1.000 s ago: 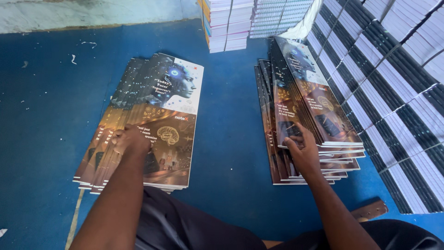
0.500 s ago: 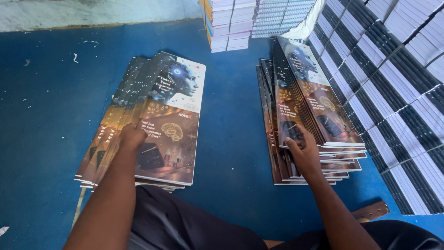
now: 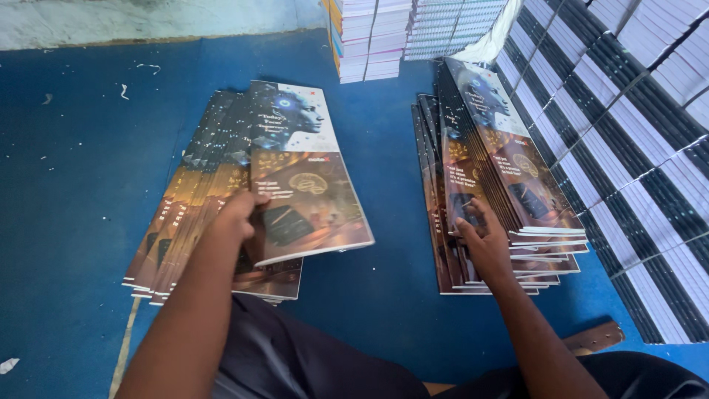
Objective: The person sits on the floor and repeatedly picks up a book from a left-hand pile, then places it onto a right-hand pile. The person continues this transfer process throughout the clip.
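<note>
Hands: left hand (image 3: 238, 216) grips top booklet (image 3: 306, 174) (corner lifted); right hand (image 3: 484, 240) open, fingers spread on right stack (image 3: 487, 177).

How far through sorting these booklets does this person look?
Done: a fanned batch of dark glossy booklets lies on the blue floor. In hand: the left hand grips the top booklet there; the right hand rests on the other slanted pile. Left: that whole pile.

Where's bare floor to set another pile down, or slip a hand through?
Widest bare floor lies left of the left pile, up to the wall. A narrower strip runs between that pile and the right pile. Right side is crowded: bundled stacks press against the right pile.
</note>
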